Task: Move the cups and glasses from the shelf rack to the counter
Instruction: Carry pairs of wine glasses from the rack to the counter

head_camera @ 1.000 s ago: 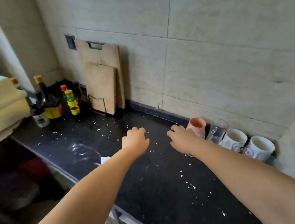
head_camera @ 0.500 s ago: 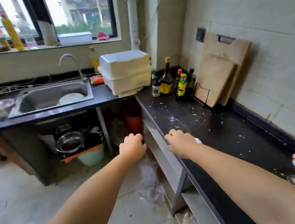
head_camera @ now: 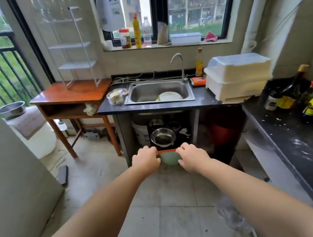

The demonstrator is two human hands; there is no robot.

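Observation:
The white wire shelf rack [head_camera: 73, 46] stands on a wooden side table [head_camera: 71, 94] at the far left, by the balcony door. Its lower shelves look bare; faint clear shapes on the top shelf are too blurred to identify. The black counter [head_camera: 301, 150] runs along the right edge, and no cups on it are in view. My left hand [head_camera: 146, 161] and my right hand [head_camera: 192, 158] are stretched out side by side in mid-air over the floor. Both have curled fingers and hold nothing. Behind them is a green bucket [head_camera: 169, 158] under the sink.
A steel sink [head_camera: 158, 93] with a plate sits straight ahead, with metal bowls [head_camera: 162, 137] stored below it. A white dish box [head_camera: 238, 76] and sauce bottles [head_camera: 297, 94] occupy the counter corner. A grey appliance side [head_camera: 9, 179] stands at the left. Tiled floor lies between.
The view has swung left, away from the cups on the counter, to the sink and the shelf rack. Both hands stay curled and hold nothing.

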